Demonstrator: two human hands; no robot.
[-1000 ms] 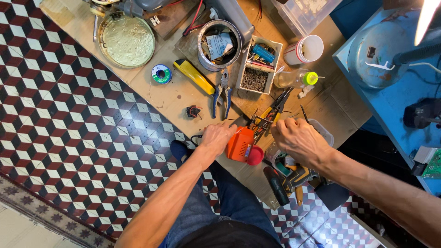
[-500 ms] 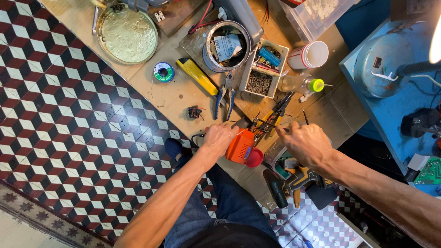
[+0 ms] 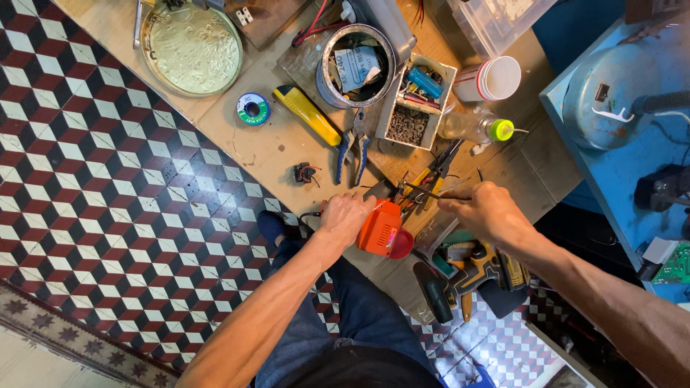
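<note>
Orange plastic device (image 3: 379, 226) with a red round end sits at the near edge of the wooden workbench (image 3: 280, 154), and everything else is placed from it. To its left, the left hand (image 3: 347, 218) lies palm down with the fingers curled over the device's left side, pinning it to the bench; the forearm runs back and down toward the person's lap. To the device's right, the right hand (image 3: 489, 210) is closed, fingertips pinched on a thin dark tool (image 3: 424, 192) that points left, its tip just above the device; I cannot tell what sort of tool it is. That forearm stretches off to the lower right.

Compared with half a second ago, both hands and the device sit in much the same arrangement, the pinch no wider.

Far up and left of the device lies a round brass-coloured tray (image 3: 191, 47). Nearer, up-left, is a small solder spool (image 3: 253, 109) with a green label, then a yellow utility knife (image 3: 309, 115) lying on a slant. Straight above the device rest blue-handled pliers (image 3: 353, 151), and beyond them a round tin (image 3: 357, 66) holding a white paper label. Up-right stands a white rectangular box (image 3: 417, 100) of small parts, then a white cup with red stripes (image 3: 489, 79) on its side and a clear bottle with a yellow-green cap (image 3: 478, 128).
</note>
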